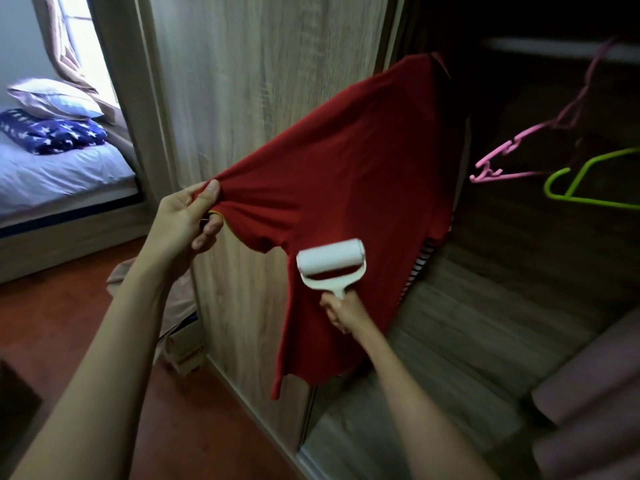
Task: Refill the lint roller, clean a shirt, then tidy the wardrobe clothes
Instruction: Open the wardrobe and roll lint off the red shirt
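While the red shirt (349, 188) hangs at the open edge of the wardrobe (263, 81), we're right in the cleaning step, by my reading. The left hand (188, 218) is pinched shut on the end of the sleeve, thumb on top, pulling it out sideways so the cloth stretches flat across the front of the wardrobe's wooden panel. The right hand (341, 311) is wrapped tight around the handle of the white lint roller (330, 263), and the roll itself sits against the fabric just below the armpit seam, a little blurred. The two hands are well apart, one tensioning, one rolling.

The shirt's collar end disappears into the dark of the wardrobe; what it hangs from there cannot be made out. Behind its lower hem something striped peeks out. Inside, toward the right, a pink hanger (502, 161) and a green hanger (585, 188) hang empty.

The roll looks clean and white, so the refill seems done. Next call: keep that sleeve taut and run the roller down the body toward the hem, with steady pressure so the loose cloth doesn't bunch. Tidying the wardrobe clothes looks not yet begun.
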`<state>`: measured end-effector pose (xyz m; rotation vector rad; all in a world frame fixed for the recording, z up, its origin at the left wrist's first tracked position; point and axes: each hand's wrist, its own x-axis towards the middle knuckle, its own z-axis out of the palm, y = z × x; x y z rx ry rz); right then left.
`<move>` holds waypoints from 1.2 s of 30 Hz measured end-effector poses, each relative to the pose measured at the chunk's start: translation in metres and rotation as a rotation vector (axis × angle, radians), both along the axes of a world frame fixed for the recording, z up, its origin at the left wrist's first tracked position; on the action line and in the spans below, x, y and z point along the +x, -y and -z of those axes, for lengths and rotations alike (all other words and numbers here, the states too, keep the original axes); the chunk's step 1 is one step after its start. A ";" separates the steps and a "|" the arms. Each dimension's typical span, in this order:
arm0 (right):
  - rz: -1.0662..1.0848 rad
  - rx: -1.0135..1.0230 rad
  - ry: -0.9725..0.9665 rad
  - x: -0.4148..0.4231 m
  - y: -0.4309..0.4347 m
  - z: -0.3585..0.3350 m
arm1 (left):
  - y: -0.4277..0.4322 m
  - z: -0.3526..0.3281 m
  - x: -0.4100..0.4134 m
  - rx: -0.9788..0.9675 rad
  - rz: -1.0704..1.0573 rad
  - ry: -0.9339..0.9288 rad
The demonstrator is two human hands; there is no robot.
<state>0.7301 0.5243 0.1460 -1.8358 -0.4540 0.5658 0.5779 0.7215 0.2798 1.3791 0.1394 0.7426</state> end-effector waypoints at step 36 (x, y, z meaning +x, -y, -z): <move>-0.680 0.879 -0.633 0.044 0.004 -0.195 | -0.009 -0.001 0.007 -0.054 0.040 0.004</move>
